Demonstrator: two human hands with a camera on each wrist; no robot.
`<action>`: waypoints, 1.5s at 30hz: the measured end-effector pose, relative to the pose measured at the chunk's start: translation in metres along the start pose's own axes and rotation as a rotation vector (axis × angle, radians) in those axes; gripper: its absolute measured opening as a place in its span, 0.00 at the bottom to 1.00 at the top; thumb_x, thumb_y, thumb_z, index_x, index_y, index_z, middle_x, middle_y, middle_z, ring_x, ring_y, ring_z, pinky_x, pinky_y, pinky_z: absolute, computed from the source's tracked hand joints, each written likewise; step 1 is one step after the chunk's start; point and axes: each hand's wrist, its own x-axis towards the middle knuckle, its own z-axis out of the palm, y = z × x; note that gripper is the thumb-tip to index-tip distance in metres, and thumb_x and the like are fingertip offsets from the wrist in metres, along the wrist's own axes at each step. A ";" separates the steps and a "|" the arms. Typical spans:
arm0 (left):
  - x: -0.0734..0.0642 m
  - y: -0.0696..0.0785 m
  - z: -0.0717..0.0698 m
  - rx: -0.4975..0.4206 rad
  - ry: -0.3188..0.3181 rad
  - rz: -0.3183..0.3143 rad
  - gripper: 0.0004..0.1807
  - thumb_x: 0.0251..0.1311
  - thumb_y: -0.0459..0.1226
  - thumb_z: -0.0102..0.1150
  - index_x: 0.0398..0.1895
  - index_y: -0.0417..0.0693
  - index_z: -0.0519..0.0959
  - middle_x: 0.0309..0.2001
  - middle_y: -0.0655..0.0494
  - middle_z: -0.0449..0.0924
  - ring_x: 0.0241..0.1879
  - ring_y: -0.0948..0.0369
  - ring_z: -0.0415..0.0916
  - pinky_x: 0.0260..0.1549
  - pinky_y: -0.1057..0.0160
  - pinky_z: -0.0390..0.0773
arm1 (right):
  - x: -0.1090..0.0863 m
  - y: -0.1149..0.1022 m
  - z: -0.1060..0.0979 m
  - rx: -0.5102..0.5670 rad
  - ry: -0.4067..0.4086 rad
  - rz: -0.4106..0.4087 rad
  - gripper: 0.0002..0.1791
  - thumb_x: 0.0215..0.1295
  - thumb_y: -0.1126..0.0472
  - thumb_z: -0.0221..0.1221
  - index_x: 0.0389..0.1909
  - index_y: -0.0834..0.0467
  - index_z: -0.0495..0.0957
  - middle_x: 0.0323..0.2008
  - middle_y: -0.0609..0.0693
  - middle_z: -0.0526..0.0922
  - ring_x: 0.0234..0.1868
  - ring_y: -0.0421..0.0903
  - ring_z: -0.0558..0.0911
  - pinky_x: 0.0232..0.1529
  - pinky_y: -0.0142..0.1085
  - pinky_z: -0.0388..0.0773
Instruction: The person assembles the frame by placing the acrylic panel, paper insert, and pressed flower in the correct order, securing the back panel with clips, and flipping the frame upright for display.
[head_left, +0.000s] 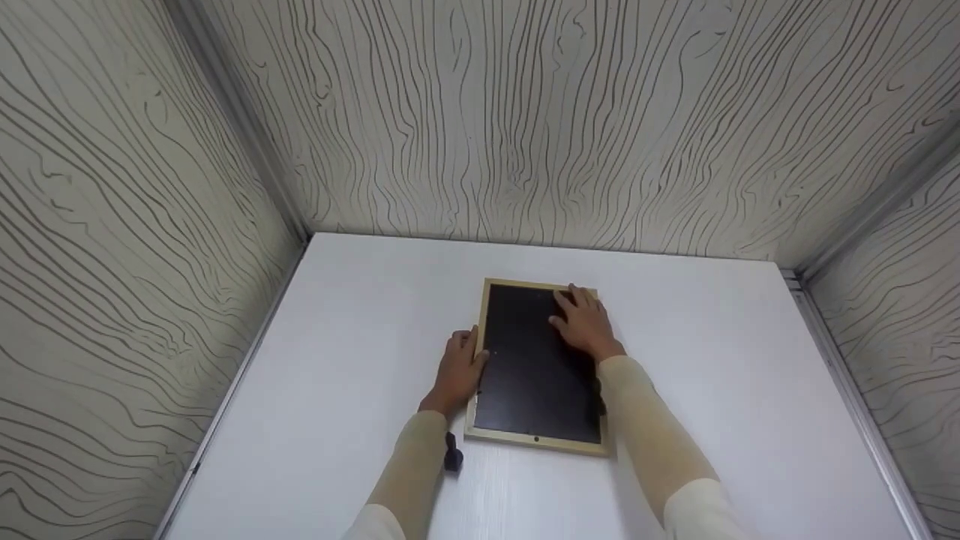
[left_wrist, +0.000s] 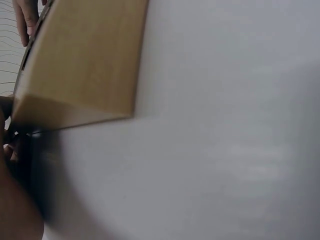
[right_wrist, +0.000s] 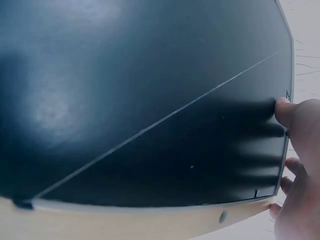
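Observation:
A picture frame (head_left: 538,375) with a pale wooden border and a black backing panel lies on the white table. At its left side, my left hand (head_left: 459,369) grips the edge, thumb over the border and fingers along the outer side. The left wrist view shows the wooden side (left_wrist: 90,55) of the frame close up, with part of that hand at the lower left. My right hand (head_left: 586,322) rests on the upper right corner, fingers spread over the panel and the top border. In the right wrist view its fingertips (right_wrist: 283,111) touch the panel near small tabs along the border.
The white table (head_left: 360,300) spreads around the frame. A wood-patterned wall (head_left: 480,135) rises behind it, with similar walls on both sides and metal rails at the corners. A small black object (head_left: 453,454) shows beside the left sleeve.

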 end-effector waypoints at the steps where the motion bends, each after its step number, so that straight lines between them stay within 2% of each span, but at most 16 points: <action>1: 0.000 0.000 0.000 -0.006 0.004 0.003 0.35 0.82 0.42 0.51 0.84 0.36 0.57 0.71 0.40 0.67 0.68 0.46 0.70 0.70 0.43 0.72 | -0.002 -0.001 -0.001 0.017 0.013 -0.001 0.34 0.84 0.50 0.51 0.84 0.59 0.58 0.84 0.69 0.50 0.85 0.69 0.49 0.82 0.67 0.46; 6: 0.001 0.002 0.000 -0.002 0.025 0.009 0.34 0.81 0.41 0.52 0.83 0.35 0.59 0.70 0.40 0.68 0.69 0.45 0.70 0.70 0.42 0.72 | -0.013 -0.003 -0.009 0.097 0.082 0.022 0.33 0.83 0.53 0.54 0.82 0.60 0.62 0.82 0.69 0.55 0.82 0.71 0.55 0.80 0.68 0.53; 13: 0.001 0.005 0.001 -0.001 0.012 -0.007 0.34 0.81 0.42 0.51 0.83 0.35 0.59 0.70 0.39 0.67 0.70 0.43 0.68 0.73 0.42 0.69 | -0.028 -0.002 -0.020 0.149 0.163 0.049 0.30 0.81 0.56 0.56 0.79 0.62 0.67 0.78 0.67 0.64 0.78 0.69 0.64 0.76 0.65 0.63; 18: -0.001 0.009 0.001 -0.005 0.012 -0.038 0.32 0.81 0.41 0.52 0.81 0.34 0.62 0.69 0.37 0.67 0.70 0.42 0.68 0.73 0.41 0.70 | -0.042 -0.002 -0.023 0.199 0.175 0.103 0.29 0.81 0.56 0.56 0.77 0.62 0.69 0.75 0.67 0.67 0.76 0.67 0.68 0.74 0.63 0.67; 24: -0.007 0.016 -0.005 -0.044 0.028 -0.099 0.29 0.79 0.38 0.53 0.77 0.31 0.66 0.65 0.37 0.70 0.65 0.44 0.71 0.69 0.42 0.73 | -0.064 -0.001 -0.020 0.248 0.205 0.145 0.28 0.80 0.59 0.57 0.74 0.67 0.71 0.69 0.71 0.73 0.71 0.68 0.73 0.71 0.62 0.71; 30: -0.016 0.028 -0.012 0.022 0.053 -0.102 0.23 0.77 0.35 0.56 0.68 0.28 0.74 0.52 0.41 0.76 0.50 0.51 0.75 0.55 0.47 0.81 | -0.095 0.004 -0.011 0.325 0.201 0.244 0.29 0.80 0.57 0.55 0.73 0.70 0.70 0.63 0.70 0.76 0.62 0.65 0.80 0.63 0.59 0.78; 36: -0.028 0.034 -0.010 0.088 0.072 -0.128 0.20 0.76 0.35 0.59 0.64 0.31 0.77 0.48 0.44 0.78 0.47 0.53 0.78 0.51 0.50 0.83 | -0.126 0.004 0.007 0.398 0.171 0.346 0.31 0.81 0.52 0.54 0.70 0.74 0.71 0.58 0.70 0.78 0.56 0.62 0.81 0.60 0.58 0.80; 40: -0.033 0.039 -0.008 0.169 0.098 -0.136 0.18 0.76 0.38 0.60 0.60 0.33 0.80 0.47 0.45 0.79 0.46 0.52 0.81 0.50 0.50 0.85 | -0.140 0.002 0.015 0.428 0.161 0.360 0.33 0.81 0.49 0.56 0.70 0.74 0.71 0.55 0.68 0.78 0.52 0.59 0.80 0.58 0.56 0.80; 45: -0.038 0.043 -0.006 0.244 0.138 -0.106 0.14 0.75 0.38 0.61 0.50 0.32 0.83 0.42 0.46 0.79 0.39 0.53 0.81 0.42 0.51 0.86 | -0.148 -0.004 0.022 0.434 0.173 0.341 0.34 0.80 0.47 0.58 0.70 0.72 0.73 0.53 0.65 0.78 0.49 0.55 0.79 0.56 0.53 0.80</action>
